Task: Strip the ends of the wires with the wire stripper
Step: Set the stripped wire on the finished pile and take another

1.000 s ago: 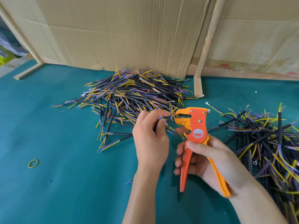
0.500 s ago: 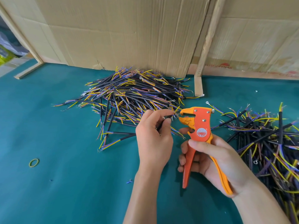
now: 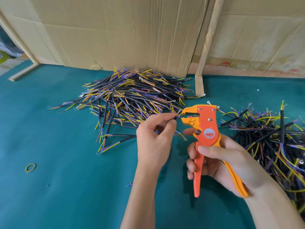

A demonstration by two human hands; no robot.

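My right hand point(image 3: 219, 162) grips the handles of an orange wire stripper point(image 3: 206, 129), held upright with its jaws gaping to the left. My left hand point(image 3: 153, 138) pinches a short black cable point(image 3: 175, 117) between thumb and fingertips. The cable's thin coloured ends point into the mouth of the jaws. Most of the cable is hidden behind my fingers. A big pile of black cables with yellow, blue and brown ends point(image 3: 132, 100) lies behind my hands. A second pile point(image 3: 272, 138) spreads out on the right.
Everything lies on a teal table cover point(image 3: 66, 179). Cardboard sheets point(image 3: 123, 30) and a wooden post point(image 3: 206, 43) stand along the back. A yellow-green rubber band point(image 3: 30, 167) lies at the left, and small bits of insulation point(image 3: 129, 184) lie near my left forearm.
The stripper has shifted slightly right and up. My left hand has followed, bringing the cable's ends from just left of the jaws to their mouth.
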